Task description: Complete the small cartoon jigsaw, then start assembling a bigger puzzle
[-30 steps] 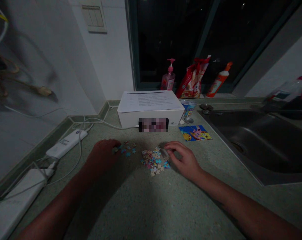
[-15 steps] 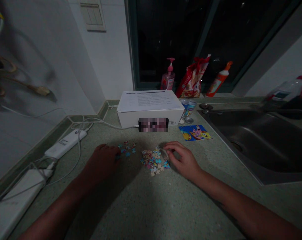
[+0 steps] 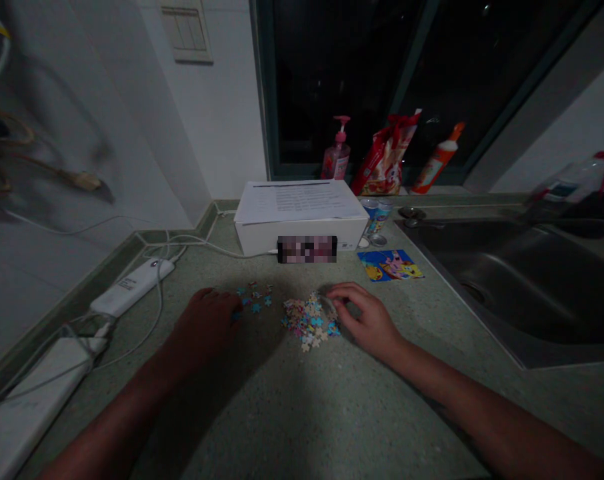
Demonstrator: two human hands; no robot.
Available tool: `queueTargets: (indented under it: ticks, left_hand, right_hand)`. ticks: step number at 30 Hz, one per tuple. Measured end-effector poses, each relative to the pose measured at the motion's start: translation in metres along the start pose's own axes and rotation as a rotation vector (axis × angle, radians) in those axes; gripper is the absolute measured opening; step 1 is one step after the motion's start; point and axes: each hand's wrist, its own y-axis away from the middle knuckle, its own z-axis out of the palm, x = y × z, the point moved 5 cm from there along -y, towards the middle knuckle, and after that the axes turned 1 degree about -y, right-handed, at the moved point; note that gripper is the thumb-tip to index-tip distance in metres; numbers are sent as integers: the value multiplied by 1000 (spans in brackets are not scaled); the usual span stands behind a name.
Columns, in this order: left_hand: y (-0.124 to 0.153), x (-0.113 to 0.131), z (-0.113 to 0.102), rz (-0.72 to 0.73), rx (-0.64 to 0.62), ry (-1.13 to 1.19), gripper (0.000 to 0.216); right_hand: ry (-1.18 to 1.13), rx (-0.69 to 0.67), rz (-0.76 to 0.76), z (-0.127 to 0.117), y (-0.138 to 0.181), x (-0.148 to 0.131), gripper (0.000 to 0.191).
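A loose heap of small jigsaw puzzle pieces [image 3: 309,325] lies on the speckled green countertop [image 3: 302,400], with a sparser cluster of pieces [image 3: 253,298] to its left. My right hand [image 3: 367,317] curves over the heap's right edge, its fingertips at the pieces, and I see nothing held in it. My left hand [image 3: 205,320] rests beside the sparser cluster with its fingers curled down. Whether those fingers pinch a piece is hidden in the shadow. A small cartoon picture card [image 3: 391,265] lies beyond my right hand.
A white box [image 3: 302,243] topped with printed sheets stands behind the pieces. A steel sink [image 3: 507,280] lies to the right. White power adapters [image 3: 132,287] and cables run along the left wall. A pump bottle [image 3: 336,160], a red bag, and an orange-capped bottle stand on the sill.
My left hand has drawn slightly back toward me from the sparser cluster. My right hand and the pieces have barely moved.
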Motion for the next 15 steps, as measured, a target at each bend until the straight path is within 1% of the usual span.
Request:
queueTargets:
  ticks: [4, 7, 12, 15]
  left_hand:
    - [-3, 5, -6, -19, 54, 64, 25]
    - [-7, 14, -7, -8, 80, 94, 23]
    - [-10, 28, 4, 66, 123, 164, 21]
    - [-10, 34, 12, 95, 153, 221, 20]
  right_hand:
    - [11, -4, -9, 0, 0, 0, 19]
    - [24, -28, -9, 1, 1, 1, 20]
    - [91, -148, -77, 15, 0, -2, 18]
    - [180, -221, -128, 27, -1, -5, 24]
